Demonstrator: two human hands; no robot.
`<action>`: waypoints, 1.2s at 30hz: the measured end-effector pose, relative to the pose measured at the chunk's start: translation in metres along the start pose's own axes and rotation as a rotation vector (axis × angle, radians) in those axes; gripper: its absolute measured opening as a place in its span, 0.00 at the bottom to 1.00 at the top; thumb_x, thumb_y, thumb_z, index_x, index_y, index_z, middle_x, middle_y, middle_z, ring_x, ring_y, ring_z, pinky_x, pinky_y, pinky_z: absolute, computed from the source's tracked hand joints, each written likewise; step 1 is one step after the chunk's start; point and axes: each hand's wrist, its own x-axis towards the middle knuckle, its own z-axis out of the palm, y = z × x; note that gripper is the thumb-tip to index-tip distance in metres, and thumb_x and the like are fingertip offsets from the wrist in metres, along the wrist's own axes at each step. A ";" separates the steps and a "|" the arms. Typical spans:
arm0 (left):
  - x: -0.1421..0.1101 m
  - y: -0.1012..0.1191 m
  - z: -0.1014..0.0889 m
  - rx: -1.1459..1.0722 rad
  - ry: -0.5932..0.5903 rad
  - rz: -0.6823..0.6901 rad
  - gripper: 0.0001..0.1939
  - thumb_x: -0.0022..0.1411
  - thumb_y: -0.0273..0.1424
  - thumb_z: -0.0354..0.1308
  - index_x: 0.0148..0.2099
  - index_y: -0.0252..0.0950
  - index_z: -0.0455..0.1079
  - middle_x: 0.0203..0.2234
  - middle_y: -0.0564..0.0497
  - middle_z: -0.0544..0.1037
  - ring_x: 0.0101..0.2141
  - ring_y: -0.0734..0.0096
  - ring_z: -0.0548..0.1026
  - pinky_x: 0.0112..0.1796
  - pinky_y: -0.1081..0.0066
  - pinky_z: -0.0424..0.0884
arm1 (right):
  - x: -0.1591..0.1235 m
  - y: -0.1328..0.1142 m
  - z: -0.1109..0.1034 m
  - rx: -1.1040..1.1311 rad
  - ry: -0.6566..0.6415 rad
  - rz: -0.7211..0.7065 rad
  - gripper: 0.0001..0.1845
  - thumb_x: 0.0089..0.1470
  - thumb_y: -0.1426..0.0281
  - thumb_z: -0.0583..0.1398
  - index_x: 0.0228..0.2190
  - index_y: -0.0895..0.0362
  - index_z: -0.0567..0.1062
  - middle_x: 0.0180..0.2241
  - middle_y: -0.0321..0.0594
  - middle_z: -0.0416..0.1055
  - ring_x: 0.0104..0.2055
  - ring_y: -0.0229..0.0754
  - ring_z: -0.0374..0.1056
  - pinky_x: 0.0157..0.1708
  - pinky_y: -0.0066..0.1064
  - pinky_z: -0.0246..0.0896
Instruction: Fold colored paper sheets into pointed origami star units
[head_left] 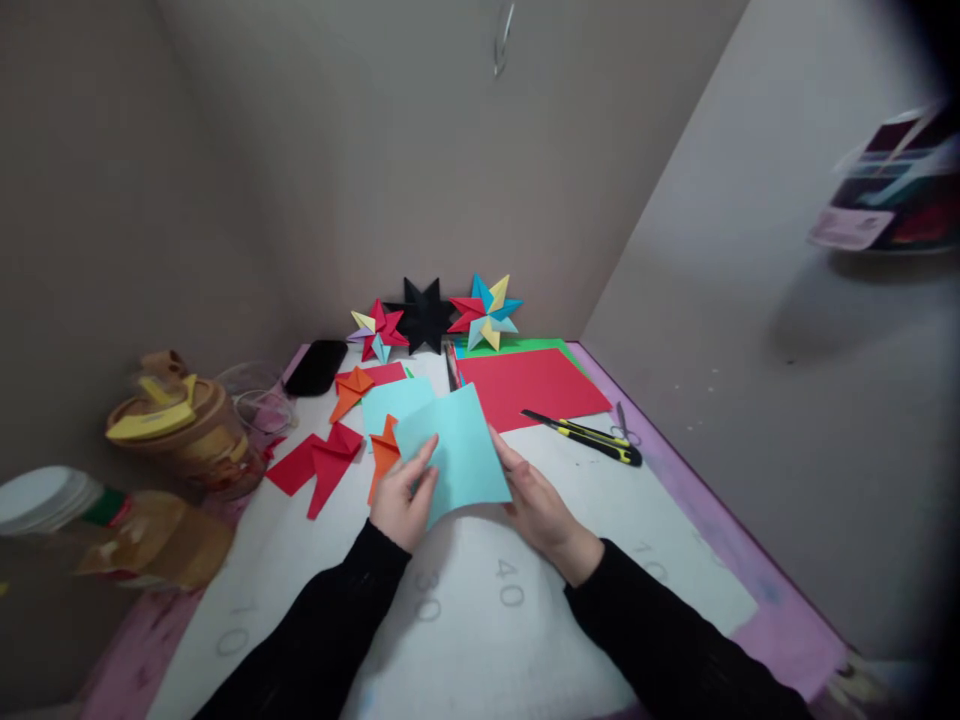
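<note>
Plain grey walls are enclosing a white work mat point(480, 620) with printed numbers, which is filling the lower centre of the frame. At centre, a light blue paper sheet point(459, 450) is being held between both hands, tilted so that one corner is pointing toward the lower left. The left hand point(403, 500) is being closed on the sheet's lower left edge, thumb on top; the right hand point(536, 505) is being pressed to the right edge, fingers lying along it. The sheet is thus lying between the two grips, slightly nearer the left hand, raised a little off the mat as far as can be judged. Orange folded pieces point(382, 455) are lying just beside the left hand. A yellow-and-black utility knife point(585, 437) is resting right of centre, near red paper point(532, 385). Paper stars point(486, 312) are being leaned against the back wall.
</note>
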 end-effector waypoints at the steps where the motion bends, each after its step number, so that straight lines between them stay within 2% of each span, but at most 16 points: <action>1: -0.001 0.001 0.002 -0.033 -0.014 -0.022 0.25 0.55 0.39 0.57 0.54 0.35 0.69 0.37 0.46 0.79 0.40 0.56 0.76 0.45 0.60 0.70 | -0.003 -0.002 0.001 -0.066 -0.063 -0.035 0.38 0.56 0.44 0.43 0.61 0.51 0.51 0.61 0.41 0.53 0.62 0.48 0.51 0.57 0.43 0.52; 5: -0.005 0.007 0.009 -0.287 -0.158 -0.032 0.30 0.52 0.45 0.60 0.54 0.32 0.69 0.45 0.43 0.76 0.47 0.53 0.72 0.47 0.62 0.68 | -0.012 -0.005 0.004 -0.395 -0.239 -0.160 0.38 0.56 0.48 0.48 0.62 0.49 0.46 0.66 0.35 0.32 0.67 0.47 0.32 0.64 0.43 0.31; 8: -0.007 0.009 0.011 -0.373 -0.231 -0.055 0.32 0.51 0.46 0.61 0.53 0.30 0.69 0.47 0.41 0.75 0.47 0.52 0.72 0.46 0.62 0.69 | -0.014 -0.003 0.006 -0.491 -0.255 -0.177 0.37 0.58 0.51 0.49 0.63 0.48 0.42 0.66 0.34 0.25 0.67 0.47 0.29 0.64 0.44 0.31; 13: -0.005 -0.001 0.009 -0.407 -0.177 -0.094 0.37 0.47 0.47 0.64 0.54 0.30 0.68 0.50 0.40 0.72 0.53 0.47 0.67 0.50 0.59 0.66 | -0.013 -0.002 0.007 -0.462 -0.239 -0.186 0.37 0.58 0.50 0.47 0.63 0.48 0.41 0.66 0.34 0.28 0.67 0.48 0.30 0.64 0.44 0.31; 17: -0.003 -0.006 0.009 -0.378 -0.145 -0.088 0.36 0.47 0.47 0.64 0.54 0.29 0.68 0.50 0.39 0.72 0.53 0.47 0.67 0.50 0.58 0.66 | -0.013 -0.004 0.007 -0.428 -0.244 -0.179 0.40 0.56 0.47 0.47 0.63 0.49 0.40 0.66 0.36 0.30 0.67 0.47 0.30 0.64 0.43 0.30; 20: -0.005 -0.002 0.011 -0.401 -0.127 -0.114 0.28 0.51 0.43 0.62 0.51 0.31 0.71 0.46 0.42 0.76 0.48 0.52 0.71 0.45 0.62 0.69 | -0.014 -0.004 0.009 -0.348 -0.230 -0.154 0.44 0.53 0.45 0.49 0.63 0.50 0.41 0.66 0.38 0.33 0.67 0.49 0.32 0.64 0.44 0.33; 22: -0.006 0.001 0.012 -0.418 -0.080 -0.175 0.20 0.52 0.41 0.62 0.42 0.32 0.74 0.36 0.46 0.79 0.38 0.60 0.75 0.38 0.67 0.71 | -0.014 -0.003 0.012 -0.264 -0.203 -0.127 0.45 0.52 0.48 0.54 0.63 0.51 0.41 0.66 0.39 0.36 0.66 0.49 0.36 0.63 0.42 0.38; 24: -0.005 0.002 0.012 -0.432 -0.024 -0.227 0.14 0.51 0.40 0.63 0.32 0.33 0.72 0.24 0.52 0.76 0.26 0.70 0.72 0.29 0.73 0.69 | -0.012 0.000 0.013 -0.198 -0.131 -0.099 0.42 0.53 0.55 0.58 0.62 0.51 0.45 0.65 0.41 0.43 0.65 0.48 0.43 0.61 0.41 0.44; 25: -0.004 0.002 0.011 -0.440 0.003 -0.238 0.14 0.50 0.40 0.63 0.28 0.34 0.70 0.20 0.55 0.73 0.23 0.74 0.69 0.25 0.75 0.66 | -0.011 0.002 0.012 -0.182 -0.072 -0.077 0.38 0.53 0.58 0.59 0.61 0.51 0.50 0.63 0.42 0.49 0.63 0.49 0.49 0.59 0.41 0.49; 28: 0.000 0.001 0.008 -0.456 0.075 -0.198 0.15 0.50 0.40 0.63 0.24 0.35 0.65 0.17 0.57 0.67 0.21 0.77 0.64 0.24 0.77 0.62 | -0.001 0.012 -0.003 -0.209 0.182 0.026 0.20 0.53 0.66 0.57 0.48 0.55 0.68 0.47 0.44 0.70 0.48 0.49 0.67 0.48 0.41 0.63; 29: 0.001 0.000 0.007 -0.458 0.094 -0.169 0.15 0.51 0.40 0.62 0.24 0.35 0.64 0.19 0.56 0.67 0.22 0.76 0.65 0.25 0.77 0.63 | 0.004 0.016 -0.012 -0.241 0.268 0.057 0.17 0.51 0.67 0.58 0.44 0.55 0.70 0.42 0.43 0.73 0.44 0.49 0.69 0.45 0.41 0.64; 32: 0.004 -0.003 0.005 -0.480 0.130 -0.116 0.15 0.51 0.42 0.61 0.25 0.35 0.66 0.24 0.52 0.71 0.28 0.72 0.69 0.30 0.74 0.66 | 0.022 0.026 -0.047 -0.130 0.560 0.045 0.17 0.48 0.69 0.58 0.42 0.56 0.69 0.42 0.44 0.72 0.42 0.48 0.69 0.42 0.40 0.66; 34: 0.004 -0.004 0.005 -0.559 0.137 -0.135 0.14 0.52 0.43 0.60 0.30 0.36 0.67 0.25 0.53 0.72 0.27 0.72 0.69 0.29 0.74 0.66 | 0.032 0.030 -0.069 0.025 0.642 0.058 0.22 0.46 0.72 0.56 0.46 0.55 0.66 0.44 0.45 0.71 0.42 0.48 0.70 0.39 0.41 0.68; 36: 0.003 -0.002 0.007 -0.674 0.094 -0.177 0.15 0.53 0.42 0.60 0.37 0.37 0.67 0.24 0.56 0.72 0.24 0.76 0.68 0.26 0.76 0.65 | 0.039 0.031 -0.085 0.075 0.686 0.027 0.29 0.44 0.73 0.56 0.51 0.55 0.61 0.48 0.47 0.68 0.46 0.49 0.68 0.41 0.41 0.68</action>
